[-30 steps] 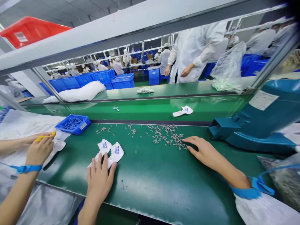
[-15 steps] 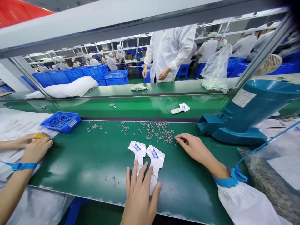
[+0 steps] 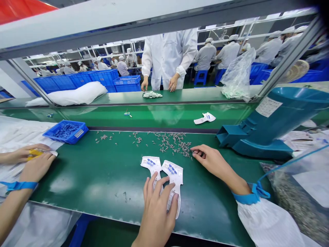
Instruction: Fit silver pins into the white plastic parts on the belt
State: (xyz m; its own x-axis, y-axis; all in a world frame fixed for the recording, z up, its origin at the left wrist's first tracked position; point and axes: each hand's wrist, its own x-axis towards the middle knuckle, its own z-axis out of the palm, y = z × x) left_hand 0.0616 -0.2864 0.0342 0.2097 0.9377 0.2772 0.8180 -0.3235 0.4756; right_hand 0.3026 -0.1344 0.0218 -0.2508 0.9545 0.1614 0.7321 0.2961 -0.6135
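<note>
My left hand lies over two white T-shaped plastic pieces with blue print, its fingers pressing on them. Most of the nearer piece's stem is hidden under my fingers. My right hand rests on the green conveyor belt, its fingertips at the edge of a scatter of small metal parts. Nothing shows in its fingers. At far left, a co-worker's two hands hold a yellow item.
A blue crate of small parts stands at the belt's far left. A teal chute sits to the right, with a clear bag of parts near it. Beyond the belt lies another white piece.
Over the last second, the white pieces have slid right and turned, with my left hand following them. My right hand has stayed at the edge of the metal parts.
</note>
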